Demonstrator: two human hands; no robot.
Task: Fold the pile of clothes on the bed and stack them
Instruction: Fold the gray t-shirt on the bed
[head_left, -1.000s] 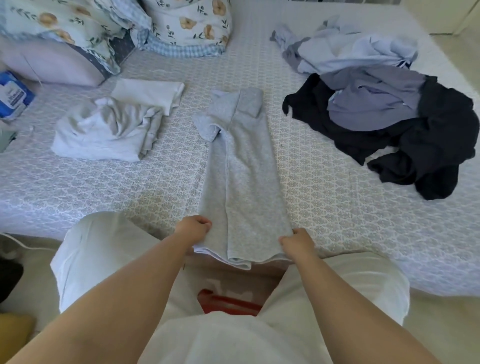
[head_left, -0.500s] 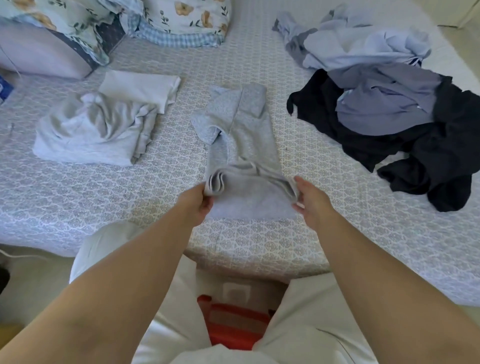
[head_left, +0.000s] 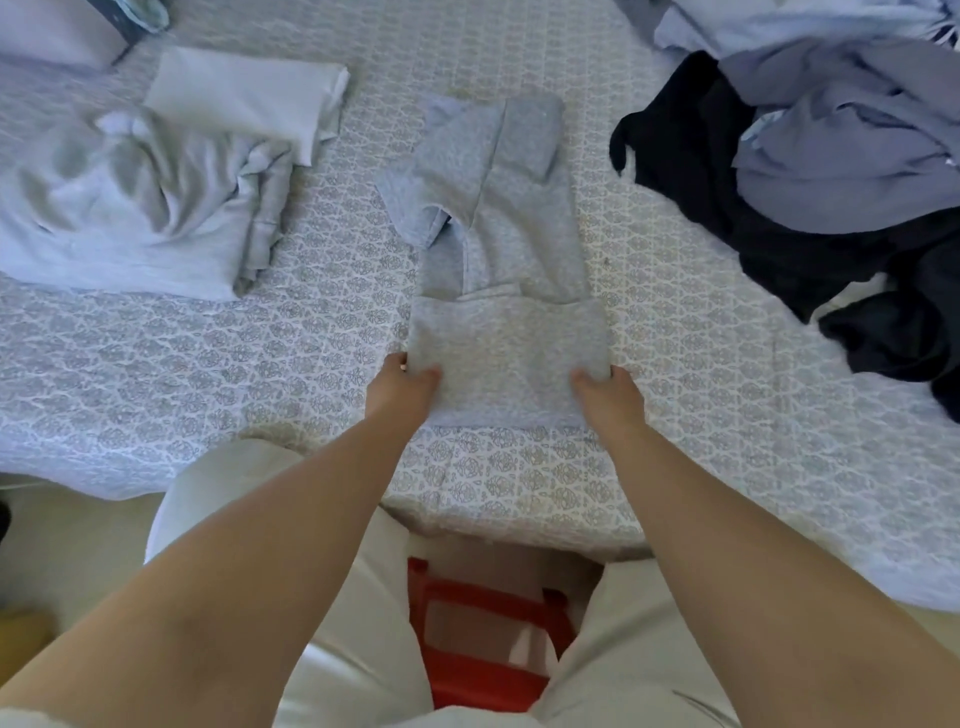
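**Grey top, half folded**

On the bed (head_left: 208, 395), straight in front of me, the grey top (head_left: 501, 291) is lying lengthwise, its near end doubled up over its middle. I am gripping that doubled part at both near corners: my left hand (head_left: 397, 392) is pinching the left edge, thumb on top, and my right hand (head_left: 608, 397) is pinching the right edge the same way. To my left, the folded clothes (head_left: 135, 208) are sitting in a loose light stack, with a white piece (head_left: 244, 96) lying at its far edge. To my right, the unfolded pile (head_left: 810, 171) is sprawling, dark garments under lilac ones. A red stool (head_left: 483, 670) is showing between my knees.
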